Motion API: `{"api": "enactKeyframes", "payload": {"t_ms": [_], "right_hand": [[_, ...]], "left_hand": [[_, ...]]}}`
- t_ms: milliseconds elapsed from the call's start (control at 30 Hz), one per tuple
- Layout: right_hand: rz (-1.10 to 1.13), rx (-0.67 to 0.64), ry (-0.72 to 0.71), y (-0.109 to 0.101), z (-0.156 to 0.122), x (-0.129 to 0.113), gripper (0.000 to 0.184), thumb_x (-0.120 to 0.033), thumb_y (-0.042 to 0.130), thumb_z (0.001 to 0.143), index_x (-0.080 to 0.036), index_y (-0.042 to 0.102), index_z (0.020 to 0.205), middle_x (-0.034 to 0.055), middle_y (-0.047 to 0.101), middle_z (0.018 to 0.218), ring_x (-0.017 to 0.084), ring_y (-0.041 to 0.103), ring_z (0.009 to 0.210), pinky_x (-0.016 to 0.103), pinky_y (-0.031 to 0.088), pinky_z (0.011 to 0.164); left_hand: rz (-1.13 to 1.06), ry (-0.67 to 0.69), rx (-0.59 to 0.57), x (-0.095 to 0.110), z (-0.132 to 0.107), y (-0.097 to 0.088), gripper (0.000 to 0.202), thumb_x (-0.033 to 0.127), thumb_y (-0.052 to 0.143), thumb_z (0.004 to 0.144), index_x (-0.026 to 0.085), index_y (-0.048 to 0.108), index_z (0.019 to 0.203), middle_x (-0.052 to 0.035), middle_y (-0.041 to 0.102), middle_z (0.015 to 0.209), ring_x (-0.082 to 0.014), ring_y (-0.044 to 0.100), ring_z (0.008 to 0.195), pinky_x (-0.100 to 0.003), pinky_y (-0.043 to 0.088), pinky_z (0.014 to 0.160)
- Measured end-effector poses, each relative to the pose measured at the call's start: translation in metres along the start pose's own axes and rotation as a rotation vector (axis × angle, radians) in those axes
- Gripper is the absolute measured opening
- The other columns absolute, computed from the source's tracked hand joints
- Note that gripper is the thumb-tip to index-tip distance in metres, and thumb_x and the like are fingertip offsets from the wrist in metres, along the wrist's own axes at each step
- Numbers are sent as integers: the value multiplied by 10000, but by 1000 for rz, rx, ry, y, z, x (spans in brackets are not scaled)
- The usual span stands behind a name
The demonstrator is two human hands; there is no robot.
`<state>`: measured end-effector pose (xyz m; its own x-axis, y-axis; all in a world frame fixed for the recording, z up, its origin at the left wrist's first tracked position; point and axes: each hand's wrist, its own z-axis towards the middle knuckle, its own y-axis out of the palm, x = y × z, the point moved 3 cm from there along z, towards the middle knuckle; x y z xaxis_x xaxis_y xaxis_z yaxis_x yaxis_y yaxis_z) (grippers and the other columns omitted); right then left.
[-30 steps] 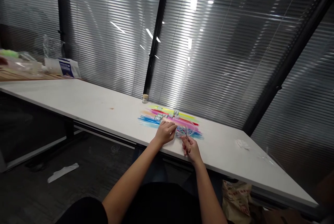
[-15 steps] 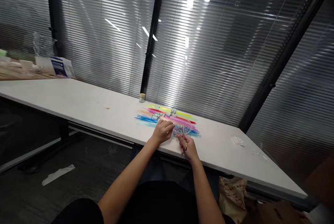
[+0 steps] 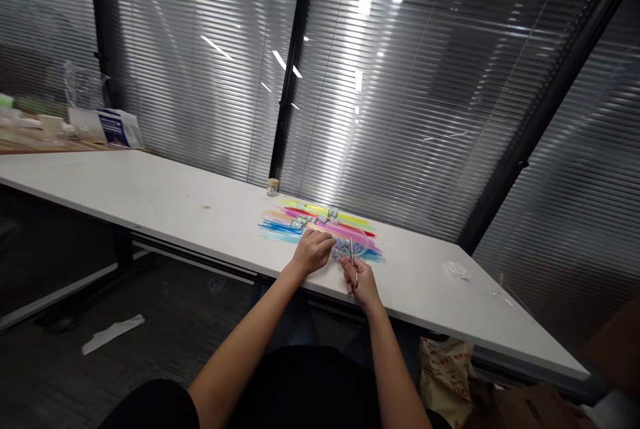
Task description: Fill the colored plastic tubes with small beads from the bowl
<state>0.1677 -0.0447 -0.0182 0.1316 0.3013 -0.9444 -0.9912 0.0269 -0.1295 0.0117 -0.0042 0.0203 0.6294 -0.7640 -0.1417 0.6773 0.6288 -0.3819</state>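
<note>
My right hand is closed around a pair of scissors, whose blades point away from me toward the back of the table. Close on its left, my left hand has its fingers pinched together; whatever they hold is too small to make out. Just beyond both hands lies a clear round dish with small multicoloured bits in it. Under and around it spread long thin strips in yellow, red, pink and blue. Several small labels lie across the strips.
A small jar with a tan lid stands at the back edge of the white table. Crumpled white tissue lies to the right. A blue and white bag stands at far left; a paper bag is below the table.
</note>
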Motion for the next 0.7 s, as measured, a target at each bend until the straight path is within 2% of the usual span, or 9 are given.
{"api": "enactKeyframes", "payload": {"t_ms": [333, 700], "right_hand": [[-32, 1, -13, 1, -1, -2, 442, -591, 609, 790, -155, 608, 860, -70, 409, 486, 88, 362, 339, 228, 258, 366], [-21, 3, 3, 0, 0, 1, 467, -588, 623, 777, -134, 630, 886, -66, 415, 489, 85, 361, 334, 223, 236, 357]], "left_hand": [[-5, 12, 13, 1, 1, -1, 216, 80, 503, 819, 208, 654, 905, -30, 695, 856, -172, 605, 762, -317, 401, 722], [-14, 25, 34, 1, 2, -1, 187, 108, 497, 865, 191, 656, 917, -35, 700, 840, -170, 627, 767, -323, 410, 714]]}}
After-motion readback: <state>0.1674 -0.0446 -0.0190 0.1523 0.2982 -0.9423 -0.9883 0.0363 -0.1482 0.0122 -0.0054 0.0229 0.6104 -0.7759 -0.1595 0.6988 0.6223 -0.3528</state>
